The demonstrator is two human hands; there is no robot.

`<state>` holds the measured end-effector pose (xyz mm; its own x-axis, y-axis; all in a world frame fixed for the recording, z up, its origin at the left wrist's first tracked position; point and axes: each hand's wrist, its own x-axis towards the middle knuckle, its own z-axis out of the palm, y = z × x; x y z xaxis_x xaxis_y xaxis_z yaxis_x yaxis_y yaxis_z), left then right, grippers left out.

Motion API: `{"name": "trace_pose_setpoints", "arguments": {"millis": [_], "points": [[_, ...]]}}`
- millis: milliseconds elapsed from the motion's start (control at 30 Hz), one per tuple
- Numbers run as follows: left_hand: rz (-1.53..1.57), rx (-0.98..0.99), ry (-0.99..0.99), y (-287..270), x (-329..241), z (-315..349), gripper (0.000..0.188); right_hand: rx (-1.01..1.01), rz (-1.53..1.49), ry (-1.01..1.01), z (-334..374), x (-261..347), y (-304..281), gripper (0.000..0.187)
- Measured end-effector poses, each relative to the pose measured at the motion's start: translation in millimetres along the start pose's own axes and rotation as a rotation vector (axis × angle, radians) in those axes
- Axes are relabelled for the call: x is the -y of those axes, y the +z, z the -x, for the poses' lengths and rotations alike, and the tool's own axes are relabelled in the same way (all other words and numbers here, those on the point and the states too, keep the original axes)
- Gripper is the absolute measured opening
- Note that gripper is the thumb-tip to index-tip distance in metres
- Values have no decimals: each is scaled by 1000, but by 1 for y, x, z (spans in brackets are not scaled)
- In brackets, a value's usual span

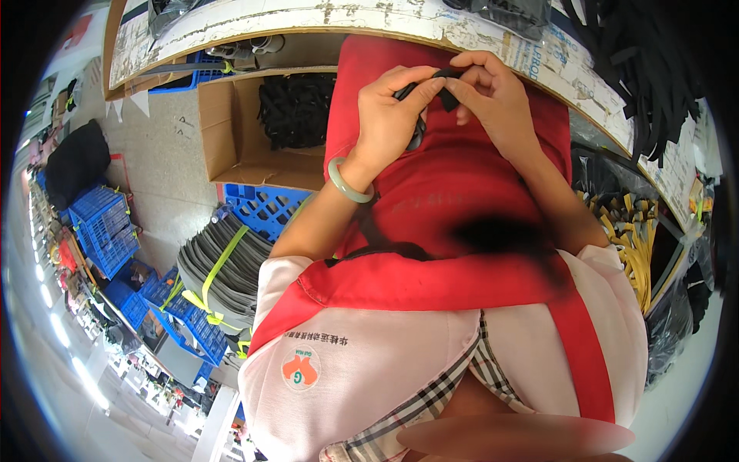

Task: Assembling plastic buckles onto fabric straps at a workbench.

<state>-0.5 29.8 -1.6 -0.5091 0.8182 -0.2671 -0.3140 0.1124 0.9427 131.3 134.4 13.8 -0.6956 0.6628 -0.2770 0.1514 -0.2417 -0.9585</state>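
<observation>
Over the red apron (454,177) on my lap, my hands meet near the table edge. My left hand (392,115), with a pale green bangle (350,182) on its wrist, is closed on a black strap (448,98). A dark length of it shows below the left fingers. My right hand (489,96) pinches the same strap between thumb and fingertips. The fingers partly cover the strap, so its ends cannot be made out.
A worn white tabletop (339,19) curves ahead. Black straps (643,77) hang over its right side. To the left stand a cardboard box (223,127) of black pieces, a bundled grey webbing roll (219,266) and blue crates (100,227). Yellow strips (633,242) lie right.
</observation>
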Motion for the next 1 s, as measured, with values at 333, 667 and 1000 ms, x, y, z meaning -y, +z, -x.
{"name": "trace_pose_setpoints", "arguments": {"millis": [333, 667, 1000], "points": [[-30, 157, 99, -31, -6, 5, 11, 326, -230, 397, -10, -4, -9, 20], [-439, -412, 115, -163, -96, 74, 15, 273, -8, 58, -32, -1, 16, 17], [-28, -56, 158, -54, 12, 35, 18, 529, 650, -451, 12, 8, 64, 31]]}}
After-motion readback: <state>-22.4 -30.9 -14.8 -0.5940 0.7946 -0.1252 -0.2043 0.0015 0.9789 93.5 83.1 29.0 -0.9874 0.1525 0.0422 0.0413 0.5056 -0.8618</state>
